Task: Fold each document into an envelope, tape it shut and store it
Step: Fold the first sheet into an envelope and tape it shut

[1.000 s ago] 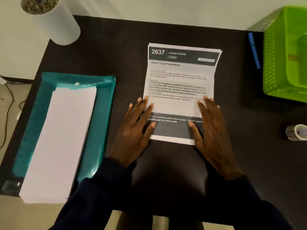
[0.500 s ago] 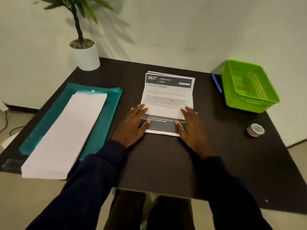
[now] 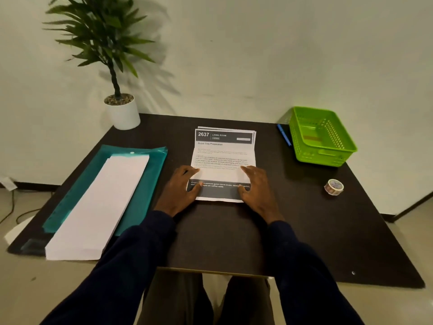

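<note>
A printed document (image 3: 223, 156) headed "2637 Living Room" lies in the middle of the dark table (image 3: 304, 231), its near end folded up to show a dark band. My left hand (image 3: 181, 191) presses on the folded flap's left edge and my right hand (image 3: 256, 190) on its right edge, fingers spread flat, thumbs on the dark band. More sheets lie under the top one. A stack of white envelopes (image 3: 103, 202) rests on a teal plastic folder (image 3: 150, 174) at the left. A tape roll (image 3: 334, 186) sits at the right.
A green plastic basket (image 3: 302, 137) stands at the back right with a blue pen (image 3: 284, 134) beside it. A potted plant (image 3: 121, 111) stands at the back left corner. The wall runs behind the table. Cables lie on the floor at the left.
The camera has tilted up and back, so the wall, the plant and the whole table now show. Both hands stay on the folded flap, slightly further apart at its edges.
</note>
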